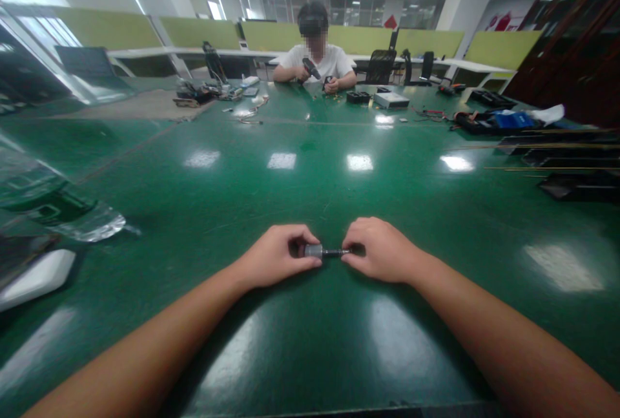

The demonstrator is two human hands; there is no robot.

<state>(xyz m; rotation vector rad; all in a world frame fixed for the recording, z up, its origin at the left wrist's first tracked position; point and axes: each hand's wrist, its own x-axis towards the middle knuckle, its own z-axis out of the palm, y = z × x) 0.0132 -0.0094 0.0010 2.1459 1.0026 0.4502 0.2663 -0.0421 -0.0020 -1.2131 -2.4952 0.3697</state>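
Toward the near edge of the glossy green surface (310,192), about midway along, the left grip (274,256) pinched a smooth grey cylinder (314,250) between thumb and fingers, and the right grip (382,249) pinched the outer end of the slim dark shaft (332,252) extending from it (metal, judging by the sheen). Good handling probably called for light, even pressure, with both parts in one straight line.

Btl (62,205) prob. on tbl (314,192), L of hands (274,255).
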